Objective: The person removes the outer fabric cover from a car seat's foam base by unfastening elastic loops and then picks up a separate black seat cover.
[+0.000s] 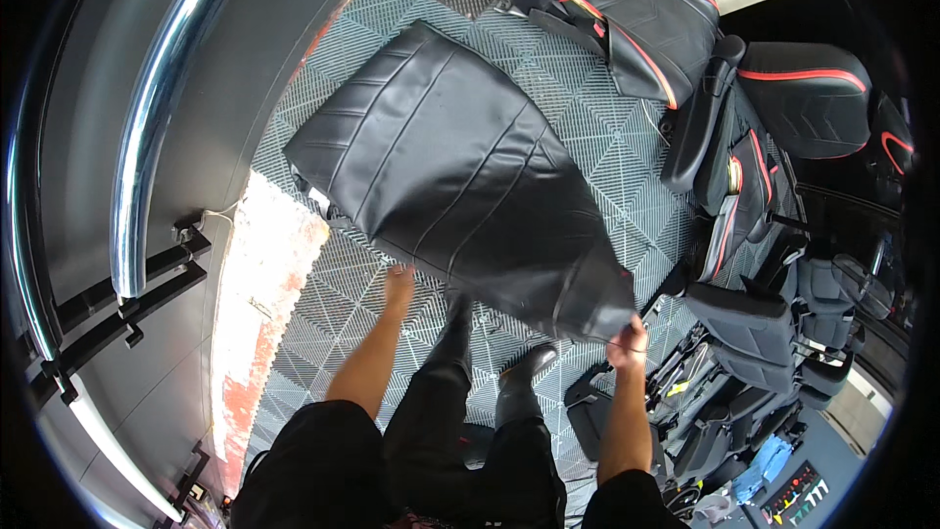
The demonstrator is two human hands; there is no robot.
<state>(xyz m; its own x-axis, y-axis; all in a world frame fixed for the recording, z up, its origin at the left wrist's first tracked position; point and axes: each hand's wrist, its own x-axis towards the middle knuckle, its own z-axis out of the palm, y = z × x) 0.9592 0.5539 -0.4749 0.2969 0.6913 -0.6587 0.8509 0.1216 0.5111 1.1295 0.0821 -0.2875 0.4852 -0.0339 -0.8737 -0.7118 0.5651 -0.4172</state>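
Observation:
A large black leather seat cover [460, 157] with stitched seams spreads out in front of me, its far end wide and its near right end narrowing. My right hand [628, 343] is closed on that narrow corner, thumb over the top. At the cover's near left edge is my left hand [399, 286], which looks blurred. Its fingers are mostly hidden at the edge, so whether they grip the cover does not show. A small white tag [319, 202] pokes out at the cover's left side.
Grey patterned mats [627, 157] cover the floor. Black car seats with red trim [666, 29] stand at the far right, and dark seats [744, 323] are at the right. On the left, a chrome tube [147, 157] and black brackets [157, 279] run along a dark panel.

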